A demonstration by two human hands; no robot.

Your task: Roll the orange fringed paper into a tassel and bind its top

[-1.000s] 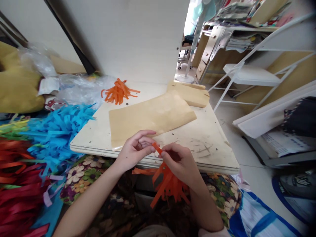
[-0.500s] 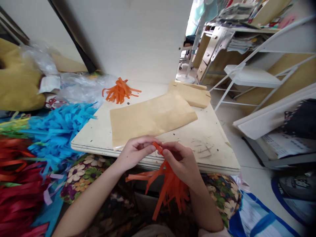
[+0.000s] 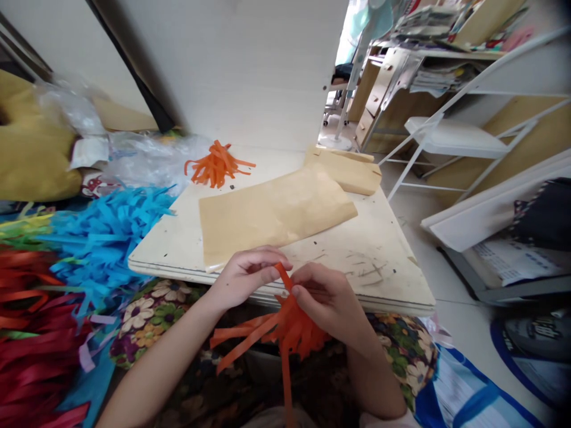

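Both my hands meet at the near edge of a low white board (image 3: pixel 383 267). My left hand (image 3: pixel 244 276) pinches the top of an orange paper fringe bundle (image 3: pixel 285 330). My right hand (image 3: pixel 325 297) is closed around the same bundle just to the right, and its orange strips hang and fan out below the hands toward my lap. A tan paper sheet (image 3: pixel 272 214) lies flat on the board just beyond my fingers. A second orange fringe bundle (image 3: pixel 216 163) lies at the board's far left corner.
A folded tan paper piece (image 3: pixel 345 169) lies at the far right of the board. Blue fringe (image 3: pixel 102 232), red fringe (image 3: pixel 31 339) and clear plastic (image 3: pixel 143 157) pile up on the left. A white metal rack (image 3: pixel 450 134) and shelves stand to the right. Floral fabric (image 3: pixel 151 309) lies under the board.
The strips of the held orange bundle have swung and spread leftward and down, one now hanging straight below. Both hands have dropped slightly toward me and kept their grip.
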